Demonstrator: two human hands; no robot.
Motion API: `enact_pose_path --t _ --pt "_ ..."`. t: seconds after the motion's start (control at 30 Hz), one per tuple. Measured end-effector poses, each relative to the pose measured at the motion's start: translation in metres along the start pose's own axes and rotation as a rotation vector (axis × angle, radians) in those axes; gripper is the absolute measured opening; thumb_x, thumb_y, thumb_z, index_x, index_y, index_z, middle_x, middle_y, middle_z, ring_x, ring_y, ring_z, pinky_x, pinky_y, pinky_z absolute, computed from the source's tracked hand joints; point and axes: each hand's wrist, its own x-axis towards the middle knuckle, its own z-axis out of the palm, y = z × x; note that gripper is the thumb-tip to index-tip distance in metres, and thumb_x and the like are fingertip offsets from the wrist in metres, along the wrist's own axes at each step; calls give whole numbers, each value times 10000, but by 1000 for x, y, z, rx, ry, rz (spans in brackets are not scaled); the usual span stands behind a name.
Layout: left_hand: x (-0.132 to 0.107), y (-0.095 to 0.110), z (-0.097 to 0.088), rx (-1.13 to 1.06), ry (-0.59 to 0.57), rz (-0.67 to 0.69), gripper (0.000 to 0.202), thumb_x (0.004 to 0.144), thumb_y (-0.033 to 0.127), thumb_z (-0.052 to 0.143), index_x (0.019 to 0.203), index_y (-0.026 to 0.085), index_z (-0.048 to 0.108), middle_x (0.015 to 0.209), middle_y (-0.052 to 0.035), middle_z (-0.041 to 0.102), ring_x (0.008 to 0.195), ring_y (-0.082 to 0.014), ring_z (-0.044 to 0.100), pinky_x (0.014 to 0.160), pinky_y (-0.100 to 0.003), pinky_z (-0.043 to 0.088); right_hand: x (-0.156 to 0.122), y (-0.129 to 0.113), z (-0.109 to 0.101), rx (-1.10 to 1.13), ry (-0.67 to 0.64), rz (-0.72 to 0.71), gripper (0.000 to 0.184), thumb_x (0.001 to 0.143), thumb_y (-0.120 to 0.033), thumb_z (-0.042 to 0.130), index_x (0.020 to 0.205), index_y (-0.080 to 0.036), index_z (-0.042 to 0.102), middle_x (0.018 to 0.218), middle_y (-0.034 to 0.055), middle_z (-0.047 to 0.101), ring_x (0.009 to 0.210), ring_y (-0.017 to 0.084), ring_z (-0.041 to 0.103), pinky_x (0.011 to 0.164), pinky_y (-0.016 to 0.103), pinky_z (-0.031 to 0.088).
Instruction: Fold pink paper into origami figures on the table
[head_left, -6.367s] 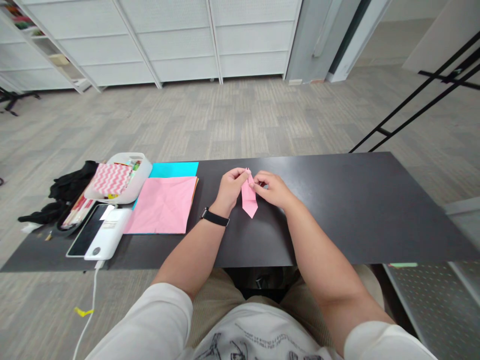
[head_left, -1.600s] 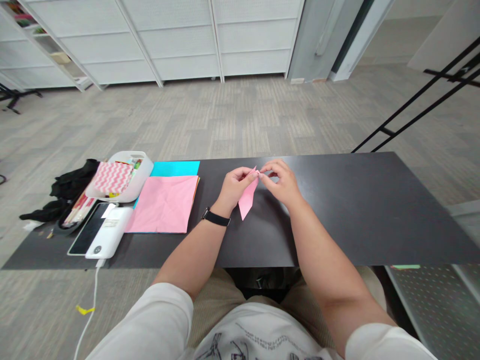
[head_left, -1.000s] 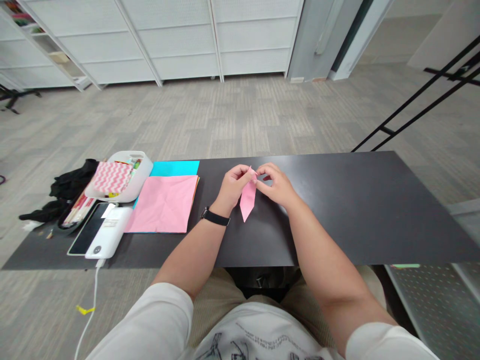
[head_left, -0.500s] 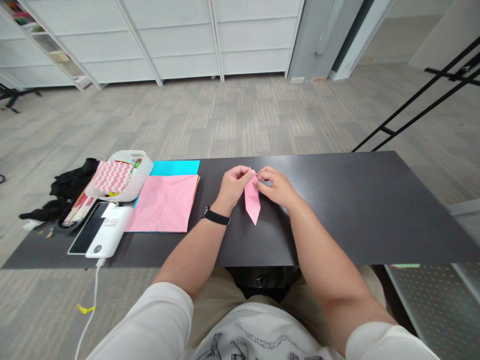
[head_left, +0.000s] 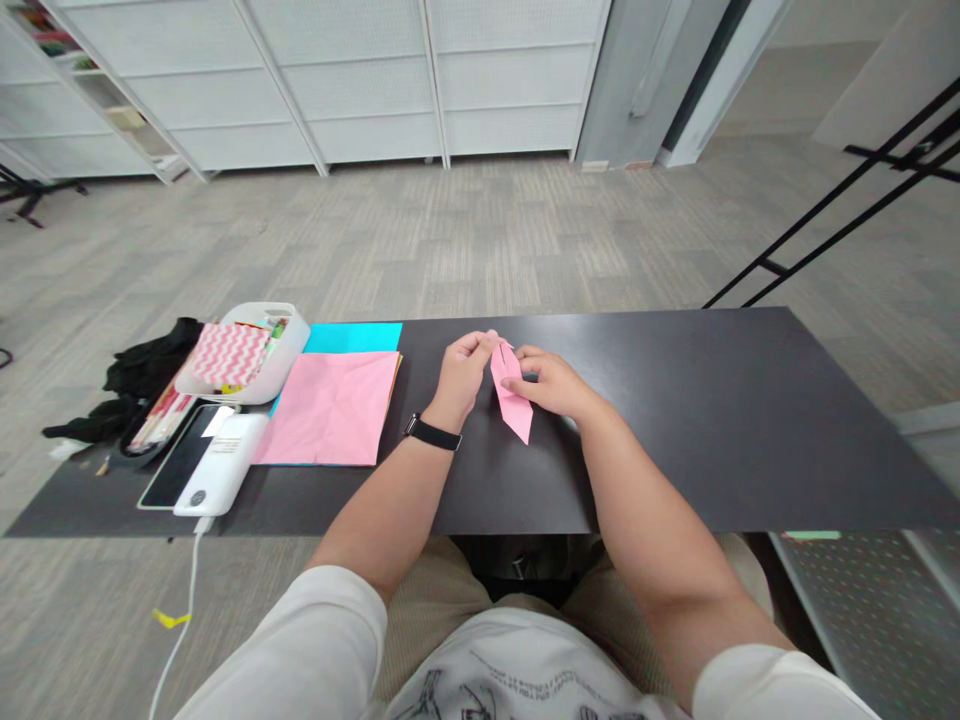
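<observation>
A narrow piece of folded pink paper (head_left: 515,408) is held between my two hands, its pointed end toward me and slightly to the right. My left hand (head_left: 466,372) pinches the far tip between thumb and fingers. Lower down on the right edge, my right hand (head_left: 553,382) grips the paper, thumb on top and fingers behind it. A dark slit or fold line shows near the top of the paper. The undersides of the fingers are hidden.
Left of my hands lies a stack of pink sheets (head_left: 330,408) over a blue sheet (head_left: 356,337). Beyond it are a white basket (head_left: 289,350), a white power bank (head_left: 223,465) with a cable, a phone (head_left: 174,462) and black cloth (head_left: 150,360), all on the dark table (head_left: 697,420).
The paper's near point has swung to the right. My right thumb has slid lower along the paper, while my left hand stays at the far tip.
</observation>
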Motion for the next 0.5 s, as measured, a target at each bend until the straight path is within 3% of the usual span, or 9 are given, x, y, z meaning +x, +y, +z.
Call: enact_pose_path --t 0.17,0.27,0.33,0.5 --pt "7 -5 -6 -95 126 -1 558 924 720 719 910 168 799 862 -66 752 804 -149 679 833 -303 556 0 4 -4 -3 -23 11 179 913 -376 725 845 -242 822 1013 47 690 979 229 687 981 404 535" --pt "5 -4 -6 -31 10 1 519 896 690 770 944 174 802 916 -69 774 850 -165 695 843 -307 553 0 5 -5 3 -7 13 173 916 -376 723 859 -246 823 1008 43 692 971 228 691 977 404 530" --pt "2 -3 -4 51 -71 21 450 859 624 837 867 178 781 883 -51 770 849 -168 692 840 -303 543 0 4 -5 0 -6 15 170 915 -371 724 848 -248 821 1011 41 693 966 224 689 974 401 530" --pt "-3 -2 -2 171 -54 52 462 855 580 851 705 179 677 739 -7 697 736 -149 641 734 -283 496 0 3 -2 9 -11 17 181 920 -375 720 855 -238 818 1017 39 694 966 216 687 969 391 538"
